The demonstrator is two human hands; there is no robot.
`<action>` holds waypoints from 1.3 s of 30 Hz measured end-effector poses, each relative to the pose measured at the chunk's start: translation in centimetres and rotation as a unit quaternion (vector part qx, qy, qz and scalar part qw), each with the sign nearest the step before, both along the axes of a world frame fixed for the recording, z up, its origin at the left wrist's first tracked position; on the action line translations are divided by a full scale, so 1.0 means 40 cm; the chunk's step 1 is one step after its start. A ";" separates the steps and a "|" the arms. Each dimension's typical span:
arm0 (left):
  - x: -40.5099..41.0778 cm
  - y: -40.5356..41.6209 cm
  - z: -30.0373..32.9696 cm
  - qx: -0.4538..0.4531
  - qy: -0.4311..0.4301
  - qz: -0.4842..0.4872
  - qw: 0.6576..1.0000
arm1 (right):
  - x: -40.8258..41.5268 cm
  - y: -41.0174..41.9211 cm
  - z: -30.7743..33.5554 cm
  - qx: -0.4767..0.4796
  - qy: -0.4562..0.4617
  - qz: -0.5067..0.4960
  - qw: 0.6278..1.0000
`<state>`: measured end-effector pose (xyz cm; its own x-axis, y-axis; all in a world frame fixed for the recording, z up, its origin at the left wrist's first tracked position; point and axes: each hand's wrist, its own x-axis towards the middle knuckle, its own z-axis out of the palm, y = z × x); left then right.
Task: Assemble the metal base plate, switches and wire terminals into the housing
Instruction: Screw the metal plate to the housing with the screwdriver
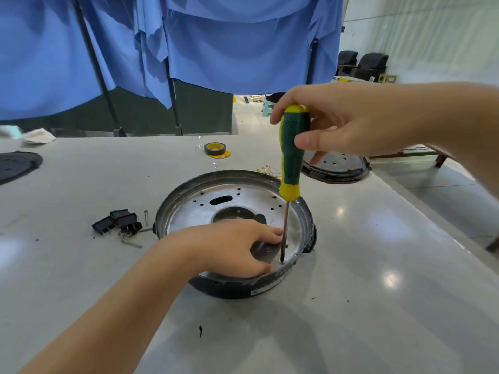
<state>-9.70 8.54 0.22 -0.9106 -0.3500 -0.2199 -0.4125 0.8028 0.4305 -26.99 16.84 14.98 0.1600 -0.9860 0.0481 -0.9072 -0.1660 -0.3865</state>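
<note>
A round black housing (235,288) stands on the grey table with the shiny metal base plate (199,209) lying inside it. My right hand (340,122) grips the green and yellow screwdriver (293,149) upright; its tip sits on a screw (282,261) at the plate's near right edge. My left hand (229,245) rests on the plate beside the shaft, index finger touching the shaft. Black rocker switches (118,221) lie in a small heap left of the housing. Thin yellow wire terminals (266,170) lie behind the housing.
Loose bolts (131,242) lie by the switches. A roll of black tape (215,149) sits at the back centre. A second housing (337,166) stands at the right table edge, a black round lid (16,164) at the far left. Blue cloth hangs behind.
</note>
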 end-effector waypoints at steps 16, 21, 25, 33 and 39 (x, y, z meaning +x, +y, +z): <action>-0.005 -0.002 0.001 -0.018 -0.011 -0.015 1.000 | 0.070 0.032 0.059 0.044 0.179 -0.026 0.983; -0.004 -0.001 0.001 -0.012 -0.005 -0.015 1.000 | 0.078 0.008 0.036 -0.052 0.350 -0.045 0.934; -0.003 -0.001 -0.001 -0.014 -0.001 -0.017 1.000 | 0.075 0.000 0.036 -0.052 0.365 -0.062 0.928; -0.004 -0.001 -0.001 -0.004 -0.004 -0.014 1.000 | 0.061 -0.004 0.047 0.017 0.243 -0.061 0.968; -0.003 -0.001 0.002 -0.008 -0.008 -0.013 1.000 | 0.043 -0.011 0.038 0.012 0.292 -0.083 0.953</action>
